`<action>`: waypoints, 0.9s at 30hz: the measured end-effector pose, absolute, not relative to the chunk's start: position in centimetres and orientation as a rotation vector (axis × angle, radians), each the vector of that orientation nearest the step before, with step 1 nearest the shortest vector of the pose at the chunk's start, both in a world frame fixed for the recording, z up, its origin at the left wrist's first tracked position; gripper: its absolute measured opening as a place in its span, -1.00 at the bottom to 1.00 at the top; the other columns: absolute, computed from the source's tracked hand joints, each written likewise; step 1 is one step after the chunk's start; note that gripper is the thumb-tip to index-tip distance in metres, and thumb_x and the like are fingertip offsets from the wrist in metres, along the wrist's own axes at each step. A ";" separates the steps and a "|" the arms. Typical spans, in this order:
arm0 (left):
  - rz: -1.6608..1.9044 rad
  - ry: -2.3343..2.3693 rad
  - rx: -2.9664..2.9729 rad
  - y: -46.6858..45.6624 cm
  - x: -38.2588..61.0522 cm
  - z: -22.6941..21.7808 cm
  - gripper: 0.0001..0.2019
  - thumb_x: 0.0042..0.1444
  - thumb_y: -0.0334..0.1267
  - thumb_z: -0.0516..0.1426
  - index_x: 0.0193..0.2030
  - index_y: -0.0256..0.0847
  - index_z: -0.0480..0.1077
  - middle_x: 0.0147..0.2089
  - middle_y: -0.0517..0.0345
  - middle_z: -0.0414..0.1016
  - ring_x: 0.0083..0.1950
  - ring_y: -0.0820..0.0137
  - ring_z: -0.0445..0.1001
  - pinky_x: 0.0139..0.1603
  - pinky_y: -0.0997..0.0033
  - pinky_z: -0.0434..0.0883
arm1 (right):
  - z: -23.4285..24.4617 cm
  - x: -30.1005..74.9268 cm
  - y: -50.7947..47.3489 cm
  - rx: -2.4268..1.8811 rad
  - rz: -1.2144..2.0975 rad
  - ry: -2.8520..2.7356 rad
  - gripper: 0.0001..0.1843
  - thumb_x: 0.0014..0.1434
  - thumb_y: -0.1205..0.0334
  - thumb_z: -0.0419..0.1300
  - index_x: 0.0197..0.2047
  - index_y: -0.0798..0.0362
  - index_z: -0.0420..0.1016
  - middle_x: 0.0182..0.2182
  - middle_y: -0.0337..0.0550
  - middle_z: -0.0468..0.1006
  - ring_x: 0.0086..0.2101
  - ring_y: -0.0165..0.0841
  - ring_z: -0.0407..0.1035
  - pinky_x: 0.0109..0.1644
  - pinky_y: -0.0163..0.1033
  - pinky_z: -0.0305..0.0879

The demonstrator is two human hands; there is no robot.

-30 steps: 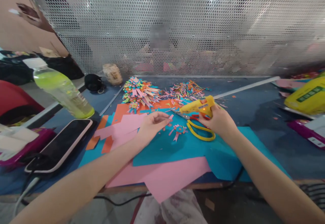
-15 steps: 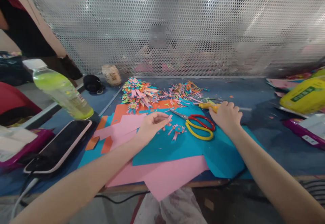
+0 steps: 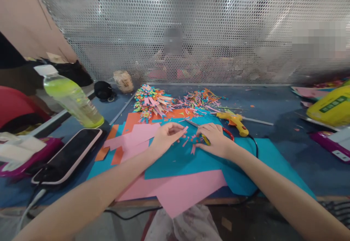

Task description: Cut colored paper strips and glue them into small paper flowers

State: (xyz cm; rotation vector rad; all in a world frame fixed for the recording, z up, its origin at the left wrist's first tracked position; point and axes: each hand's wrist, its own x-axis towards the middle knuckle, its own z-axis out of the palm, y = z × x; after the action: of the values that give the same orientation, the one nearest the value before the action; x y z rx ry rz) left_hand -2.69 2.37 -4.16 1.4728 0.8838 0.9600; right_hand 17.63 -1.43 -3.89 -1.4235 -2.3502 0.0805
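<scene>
My left hand (image 3: 165,136) pinches a small pink paper strip (image 3: 185,128) between thumb and fingers above the blue paper sheet (image 3: 191,159). My right hand (image 3: 212,139) rests with curled fingers on a small paper rosette with a pink tail (image 3: 193,147), covering most of it and of the red and yellow scissors (image 3: 229,134). The yellow glue gun (image 3: 234,120) lies on the table just beyond my right hand, its black cord running toward me.
A pile of finished paper rosettes (image 3: 150,100) and paper scraps (image 3: 199,98) lies at the back. Pink sheets (image 3: 180,190) overhang the table's near edge. A green drink bottle (image 3: 69,97), a phone (image 3: 68,153) and a yellow bag (image 3: 329,104) flank the work area. A perforated metal screen (image 3: 191,29) stands behind.
My right hand set the glue gun down at the back of the table, then moved left onto the small rosette. My left hand stayed in place with its pink strip.
</scene>
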 end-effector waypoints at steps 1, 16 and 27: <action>0.957 0.891 1.477 2.3 -2.7 -4.1 -0.73 -0.12 -0.14 0.21 -0.29 -0.26 0.39 -0.41 0.12 0.51 -0.39 0.42 0.48 -0.50 0.52 0.33 | -3.8 17.8 -1.3 -1.402 0.143 -2.336 -0.73 0.00 0.03 0.19 -0.27 0.02 0.37 -0.20 -0.11 0.43 -0.15 -0.22 0.25 -0.09 -0.09 0.09; 0.812 0.860 1.559 1.5 -2.5 -4.4 -0.79 -0.06 -0.20 0.17 -0.30 -0.27 0.45 -0.43 0.14 0.51 -0.51 0.52 0.39 -0.50 0.54 0.30 | -2.8 18.9 -0.6 -1.079 1.283 -1.588 -0.68 -0.14 0.21 0.31 -0.33 0.08 0.29 -0.36 -0.16 0.51 -0.36 -0.36 0.46 -0.23 -0.22 0.37; 0.725 0.827 1.594 0.8 -2.0 -4.8 -0.76 -0.04 -0.16 0.17 -0.27 -0.27 0.45 -0.35 0.09 0.53 -0.36 0.44 0.45 -0.45 0.56 0.32 | -2.6 18.9 -0.7 -1.033 1.391 -1.636 -0.63 -0.11 0.32 0.30 -0.23 0.08 0.24 -0.40 -0.22 0.47 -0.37 -0.39 0.46 -0.33 -0.32 0.35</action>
State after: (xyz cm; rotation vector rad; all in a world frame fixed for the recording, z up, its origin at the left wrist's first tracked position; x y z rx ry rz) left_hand -1.99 0.77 -4.75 1.5938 0.8269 0.7252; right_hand 18.94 -0.70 -2.57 -1.0331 -1.6362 1.3906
